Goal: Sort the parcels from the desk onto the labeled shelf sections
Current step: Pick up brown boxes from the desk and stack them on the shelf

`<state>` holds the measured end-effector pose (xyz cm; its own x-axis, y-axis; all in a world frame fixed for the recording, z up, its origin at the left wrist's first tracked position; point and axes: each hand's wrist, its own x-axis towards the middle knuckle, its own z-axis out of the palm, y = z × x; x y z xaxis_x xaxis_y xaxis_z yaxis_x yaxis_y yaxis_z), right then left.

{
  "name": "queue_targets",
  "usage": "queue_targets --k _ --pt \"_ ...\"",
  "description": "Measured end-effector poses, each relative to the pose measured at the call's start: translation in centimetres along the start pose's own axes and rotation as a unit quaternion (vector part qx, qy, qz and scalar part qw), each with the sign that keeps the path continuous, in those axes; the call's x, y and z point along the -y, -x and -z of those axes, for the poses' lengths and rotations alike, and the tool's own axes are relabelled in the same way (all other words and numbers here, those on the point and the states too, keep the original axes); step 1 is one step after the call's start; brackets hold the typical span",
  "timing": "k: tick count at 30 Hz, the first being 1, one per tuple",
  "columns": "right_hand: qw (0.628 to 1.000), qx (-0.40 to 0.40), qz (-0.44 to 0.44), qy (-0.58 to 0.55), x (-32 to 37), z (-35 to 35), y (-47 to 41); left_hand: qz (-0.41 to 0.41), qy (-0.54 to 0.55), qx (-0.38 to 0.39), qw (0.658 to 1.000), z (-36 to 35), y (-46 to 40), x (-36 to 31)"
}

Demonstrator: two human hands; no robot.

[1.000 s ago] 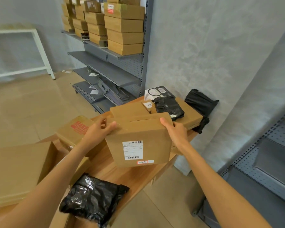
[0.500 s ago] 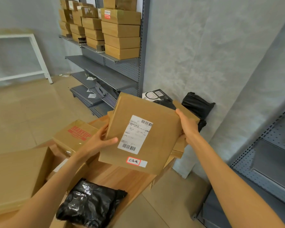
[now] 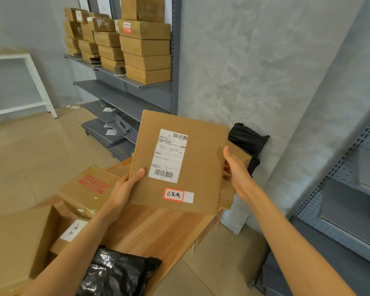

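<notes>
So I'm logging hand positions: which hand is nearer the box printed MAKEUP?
Left. The left hand grips the held parcel at its lower left edge, right beside the MAKEUP box. The right hand holds the parcel's far edge.

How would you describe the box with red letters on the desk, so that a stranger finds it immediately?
Start at the wooden desk. Near its far left side, beside the left hand, lies a brown box. Unlike the plain boxes around it, its top carries the red printed word MAKEUP.
</notes>
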<state>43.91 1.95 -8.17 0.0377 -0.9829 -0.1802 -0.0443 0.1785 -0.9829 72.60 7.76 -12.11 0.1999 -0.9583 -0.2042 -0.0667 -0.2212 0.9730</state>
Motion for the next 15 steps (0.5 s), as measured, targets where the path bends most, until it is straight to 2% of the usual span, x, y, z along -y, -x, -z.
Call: queue_targets --k 3,9,15 --pt "0.999 -0.004 0.034 -0.017 -0.3 1.0 0.9 0.02 0.018 0.003 1.0 -2.1 -1.0 -1.7" --pt "0.991 -0.1 0.089 -0.022 0.4 5.8 3.0 0.039 0.053 0.039 0.997 -8.9 -2.4 -5.3" --pt "0.976 -0.18 0.117 -0.017 1.6 13.9 4.7 0.006 0.046 0.114 0.992 -17.8 -2.5 -9.2"
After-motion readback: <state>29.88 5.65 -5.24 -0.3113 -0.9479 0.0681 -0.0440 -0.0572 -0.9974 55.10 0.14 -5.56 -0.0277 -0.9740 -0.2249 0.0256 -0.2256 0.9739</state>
